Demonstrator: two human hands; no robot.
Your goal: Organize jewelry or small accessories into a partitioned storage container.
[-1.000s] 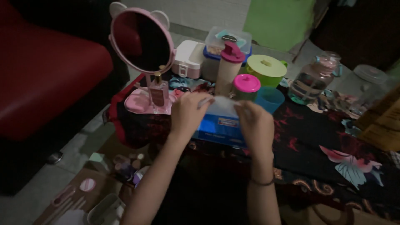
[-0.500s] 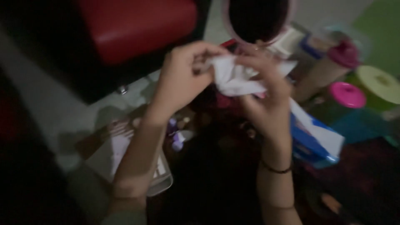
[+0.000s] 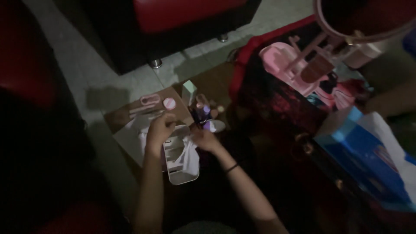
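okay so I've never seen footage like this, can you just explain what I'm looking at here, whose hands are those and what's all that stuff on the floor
No machine here: the camera sits on a person's head and looks down, so the two bare arms are that person's own. It is dim. The left hand and right hand meet over a pale open case on the floor, with a white tissue draped there; which hand grips it is hard to tell. Around them lie small cosmetics on a brown cardboard sheet. To the right, a low table with a dark patterned cloth carries a blue tissue pack and a pink mirror stand. A red seat stands behind.
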